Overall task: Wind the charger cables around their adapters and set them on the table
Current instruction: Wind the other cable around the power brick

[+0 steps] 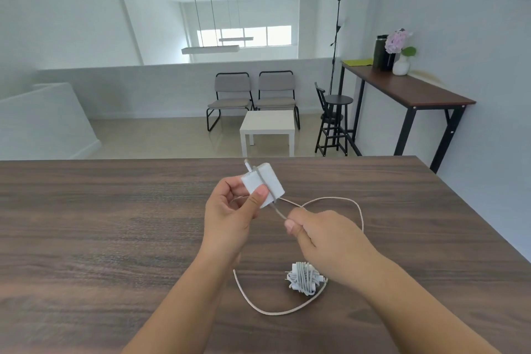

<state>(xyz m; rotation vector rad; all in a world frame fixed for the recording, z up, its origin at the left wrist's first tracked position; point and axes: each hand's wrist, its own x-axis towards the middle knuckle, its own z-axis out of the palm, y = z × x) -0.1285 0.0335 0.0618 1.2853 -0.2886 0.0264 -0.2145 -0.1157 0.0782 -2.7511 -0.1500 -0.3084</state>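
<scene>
Wood-grain table (pixel 115 238) — blocky white adapter (pixel 263 185), braided cable (pixel 359 210) in grip.

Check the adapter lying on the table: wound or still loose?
Wound. The adapter on the table is wrapped in many turns of grey cable and lies untouched; the loose cable belongs to the adapter in the left hand.

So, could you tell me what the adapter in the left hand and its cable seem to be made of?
The adapter looks like matte white plastic: flat faces, no glare. Its cable seems braided fabric, pale beige and dull, though the weave is too fine to confirm.
</scene>
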